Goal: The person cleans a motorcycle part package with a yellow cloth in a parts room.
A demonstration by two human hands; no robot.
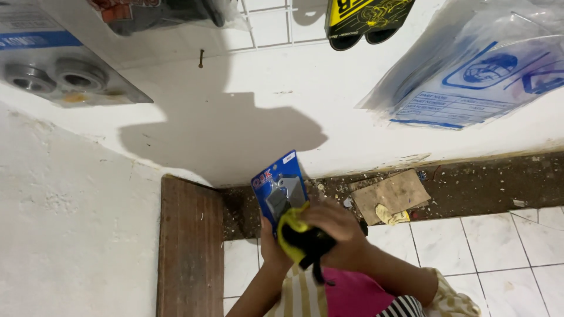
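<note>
My left hand (pixel 271 249) holds a blue blister pack (pixel 280 188) with grey metal parts under clear plastic, gripping its lower edge. My right hand (pixel 336 232) presses a yellow and black cloth (pixel 301 239) against the lower front of the pack. Both hands are low in the head view, in front of a white wall. The pack tilts a little to the left.
White wall (pixel 247 129) with a nail (pixel 201 57) and hanging packaged parts: a pack with round metal pieces (pixel 59 73) at left, a yellow-black pack (pixel 364 20), clear bags with blue print (pixel 482 76) at right. A wooden plank (pixel 189 246), dusty floor strip with cardboard scrap (pixel 392 194), white tiles (pixel 470 246).
</note>
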